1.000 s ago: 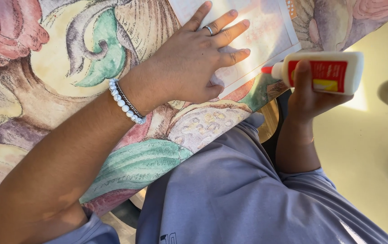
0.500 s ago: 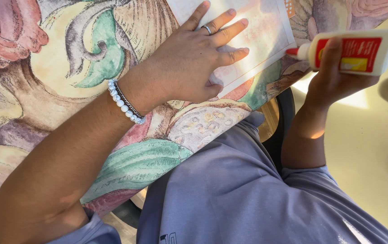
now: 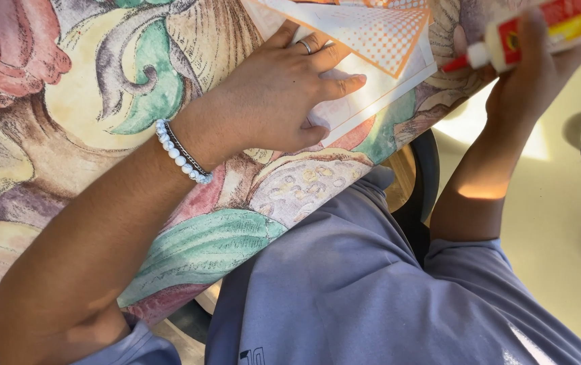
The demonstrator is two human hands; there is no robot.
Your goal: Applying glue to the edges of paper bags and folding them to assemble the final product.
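1. While the head view looks straight down, the left hand (image 3: 273, 101) lies flat on a white paper sheet (image 3: 378, 94), fingers spread open and pressing, not gripping. That flat press likely pins the sheet against sliding on the tablecloth.
2. Same view: an orange dotted paper (image 3: 378, 30) lies over the white sheet's upper part, just beyond the fingertips. A ring shows on one finger, and a beaded bracelet (image 3: 181, 153) circles the wrist.
3. Right hand (image 3: 530, 81), off the table edge, has its fingers closed around a white glue bottle (image 3: 547, 27) with a red label. The bottle lies nearly level, its red nozzle (image 3: 458, 62) pointing toward the papers but apart from them, probably kept clear until aimed.
4. Floral tablecloth (image 3: 101, 88) covers the table; the person's grey-blue shirt (image 3: 344, 284) fills the lower frame.
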